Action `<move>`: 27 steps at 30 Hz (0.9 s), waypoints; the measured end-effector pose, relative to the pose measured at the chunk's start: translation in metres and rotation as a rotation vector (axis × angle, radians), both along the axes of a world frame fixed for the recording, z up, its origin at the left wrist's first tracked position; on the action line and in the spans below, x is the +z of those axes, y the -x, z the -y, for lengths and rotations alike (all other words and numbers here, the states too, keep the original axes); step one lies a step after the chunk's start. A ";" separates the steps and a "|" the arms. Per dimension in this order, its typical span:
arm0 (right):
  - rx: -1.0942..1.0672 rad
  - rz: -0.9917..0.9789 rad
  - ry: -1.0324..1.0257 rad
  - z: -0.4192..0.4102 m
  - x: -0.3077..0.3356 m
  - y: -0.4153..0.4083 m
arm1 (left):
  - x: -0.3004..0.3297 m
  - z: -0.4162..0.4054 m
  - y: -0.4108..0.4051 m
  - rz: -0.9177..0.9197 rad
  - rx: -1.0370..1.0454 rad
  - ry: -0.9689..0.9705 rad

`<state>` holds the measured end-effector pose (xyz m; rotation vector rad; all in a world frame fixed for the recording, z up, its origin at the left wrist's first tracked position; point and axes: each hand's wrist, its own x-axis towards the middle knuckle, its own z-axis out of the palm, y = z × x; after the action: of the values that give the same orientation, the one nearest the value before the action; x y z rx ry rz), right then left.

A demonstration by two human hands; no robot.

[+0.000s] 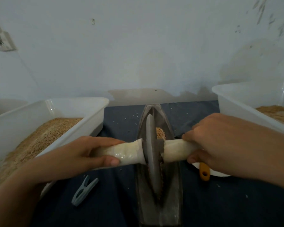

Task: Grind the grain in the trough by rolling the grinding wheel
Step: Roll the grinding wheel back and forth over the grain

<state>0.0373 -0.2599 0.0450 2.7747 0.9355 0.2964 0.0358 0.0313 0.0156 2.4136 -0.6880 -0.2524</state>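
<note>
1. Head view looks down on a long, boat-shaped grey metal trough (160, 202) lying on a dark blue cloth (228, 202), its narrow tip pointing to 12 o'clock.
2. Standing on edge in the groove is a thin grey metal grinding wheel (152, 151), with a cloth-wrapped handle sticking out towards 9 o'clock and towards 3 o'clock.
3. The left hand (82, 154) has fingers and thumb curled round the pale wrapped left handle (126, 152); the right hand (220, 141) is wrapped the same way round the right handle (175, 150). Both hold firmly.
4. A small heap of tan grain (160, 133) lies in the groove just past the wheel, at about 1 o'clock of it; some shows along the wheel's near edge too.
5. A white plastic tub of whole grain (39, 136) sits at 9 o'clock, another white plastic tub (252, 102) at 2 o'clock. A grey plastic clothes peg (84, 190) lies at 7 o'clock, and an orange handle (204, 173) lies on a white plate at 4 o'clock.
6. Risks, as I judge them: uneven push from the two hands could tilt the wheel so it rides up the trough wall and jumps out. A hard forward roll could spit grain over the tip; stray kernels already dot the cloth. The loose-looking wrapping may slip in the grip.
</note>
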 end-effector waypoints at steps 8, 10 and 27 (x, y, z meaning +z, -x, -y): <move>-0.084 0.225 -0.163 0.000 -0.038 -0.046 | -0.030 0.037 -0.014 0.645 0.327 -0.275; -0.076 0.233 -0.166 0.001 -0.042 -0.049 | -0.030 0.036 -0.015 0.654 0.315 -0.277; -0.049 0.154 -0.151 -0.002 -0.026 -0.036 | -0.022 0.022 -0.012 0.363 0.245 -0.099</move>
<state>0.0730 -0.2581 0.0195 2.8549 0.8385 0.5864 0.0477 0.0091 -0.0060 2.6378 -0.5343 0.2644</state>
